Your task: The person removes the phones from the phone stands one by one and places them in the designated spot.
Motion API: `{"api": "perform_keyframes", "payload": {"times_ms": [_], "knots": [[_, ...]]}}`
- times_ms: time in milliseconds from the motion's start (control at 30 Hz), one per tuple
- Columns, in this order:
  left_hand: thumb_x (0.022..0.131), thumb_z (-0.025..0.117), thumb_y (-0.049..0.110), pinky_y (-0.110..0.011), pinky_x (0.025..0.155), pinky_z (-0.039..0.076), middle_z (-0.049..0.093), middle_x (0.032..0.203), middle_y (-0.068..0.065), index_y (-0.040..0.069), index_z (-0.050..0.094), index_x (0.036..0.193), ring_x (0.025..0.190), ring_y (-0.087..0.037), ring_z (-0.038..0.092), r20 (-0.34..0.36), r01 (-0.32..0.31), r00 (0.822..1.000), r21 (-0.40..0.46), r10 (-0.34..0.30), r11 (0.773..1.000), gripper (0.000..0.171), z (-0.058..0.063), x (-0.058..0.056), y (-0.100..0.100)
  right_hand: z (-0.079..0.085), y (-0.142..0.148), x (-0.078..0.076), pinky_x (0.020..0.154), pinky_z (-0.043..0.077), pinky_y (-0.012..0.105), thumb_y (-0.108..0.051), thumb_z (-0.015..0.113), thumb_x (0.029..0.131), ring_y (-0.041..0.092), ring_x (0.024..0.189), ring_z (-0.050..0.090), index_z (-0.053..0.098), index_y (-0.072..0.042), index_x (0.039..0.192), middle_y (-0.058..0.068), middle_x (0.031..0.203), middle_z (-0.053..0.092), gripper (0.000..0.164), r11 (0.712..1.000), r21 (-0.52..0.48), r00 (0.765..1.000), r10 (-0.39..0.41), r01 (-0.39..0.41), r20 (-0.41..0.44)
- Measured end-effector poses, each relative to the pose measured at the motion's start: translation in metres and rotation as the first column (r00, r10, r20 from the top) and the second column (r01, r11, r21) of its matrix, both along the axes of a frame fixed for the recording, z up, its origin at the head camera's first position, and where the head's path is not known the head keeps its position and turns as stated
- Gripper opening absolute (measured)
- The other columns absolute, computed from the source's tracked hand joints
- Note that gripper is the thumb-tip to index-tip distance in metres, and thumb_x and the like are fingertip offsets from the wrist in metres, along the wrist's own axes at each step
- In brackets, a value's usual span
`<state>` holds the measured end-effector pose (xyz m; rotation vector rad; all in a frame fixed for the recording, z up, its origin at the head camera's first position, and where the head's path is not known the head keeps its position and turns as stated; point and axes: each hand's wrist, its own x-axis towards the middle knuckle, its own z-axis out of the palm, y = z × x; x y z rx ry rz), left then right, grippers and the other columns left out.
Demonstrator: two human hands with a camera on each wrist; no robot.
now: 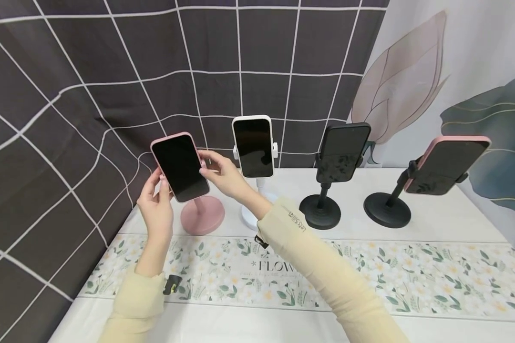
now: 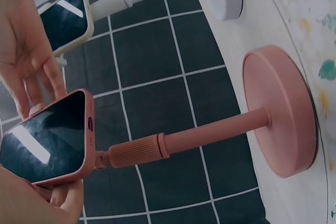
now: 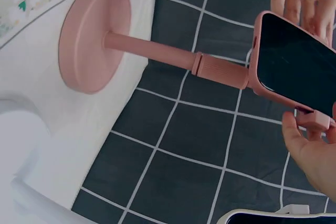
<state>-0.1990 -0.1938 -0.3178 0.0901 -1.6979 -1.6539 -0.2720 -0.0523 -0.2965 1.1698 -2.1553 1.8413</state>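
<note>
A phone in a pink case (image 1: 180, 166) sits tilted in the holder of a pink phone stand (image 1: 202, 215). My left hand (image 1: 155, 202) grips the left side of the holder and phone, thumb in front and fingers partly hidden behind. On the opposite side, my right hand (image 1: 225, 174) pinches the holder's pink side clamp (image 3: 313, 120) between thumb and fingers. The stand's ribbed collar (image 2: 137, 150) and post run from the phone down to the round base (image 2: 281, 111), which stands on the table.
Right of the pink stand, a white stand holds a white-cased phone (image 1: 253, 146). Farther right, black stands hold a black phone (image 1: 342, 152) and another pink-cased phone (image 1: 446, 165). A floral runner (image 1: 412, 276) crosses the white table; a dark grid cloth (image 1: 210, 43) hangs behind.
</note>
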Motion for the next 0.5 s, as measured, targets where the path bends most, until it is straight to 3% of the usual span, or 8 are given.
{"api": "perform_keyframes", "payload": {"times_ms": [200, 333, 500], "knots": [[0.090, 0.049, 0.008, -0.009, 0.070, 0.046, 0.057, 0.103, 0.010, -0.003, 0.054, 0.118, 0.081, -0.007, 0.058, -0.098, -0.063, 0.993, -0.032, 0.059, 0.997, 0.030, -0.007, 0.008, 0.006, -0.001, 0.001, 0.011, 0.084, 0.052, 0.028, 0.000, 0.056, 0.084, 0.024, 0.091, 0.058, 0.051, 0.008, 0.113, 0.025, 0.107, 0.056, 0.031, 0.997, 0.052, 0.997, -0.056, 0.059, -0.059], [0.089, 0.049, 0.006, -0.009, 0.070, 0.046, 0.058, 0.104, 0.009, -0.004, 0.055, 0.117, 0.082, -0.008, 0.059, -0.154, -0.070, 0.986, -0.010, 0.068, 0.997, 0.029, -0.007, 0.012, 0.012, -0.004, 0.002, 0.015, 0.081, 0.053, 0.028, 0.000, 0.056, 0.084, 0.019, 0.086, 0.057, 0.052, 0.006, 0.110, 0.023, 0.103, 0.060, 0.027, 0.998, 0.028, 0.995, -0.062, 0.065, -0.083], [0.088, 0.051, 0.001, -0.008, 0.065, 0.046, 0.060, 0.101, 0.011, -0.007, 0.057, 0.111, 0.075, -0.006, 0.061, -0.223, -0.116, 0.969, -0.038, 0.104, 0.993, 0.026, -0.011, 0.019, 0.019, -0.013, 0.008, 0.018, 0.079, 0.053, 0.028, 0.002, 0.056, 0.084, 0.021, 0.087, 0.056, 0.051, 0.008, 0.107, 0.023, 0.097, 0.058, 0.025, 1.000, -0.015, 0.981, -0.022, 0.019, -0.194]]}}
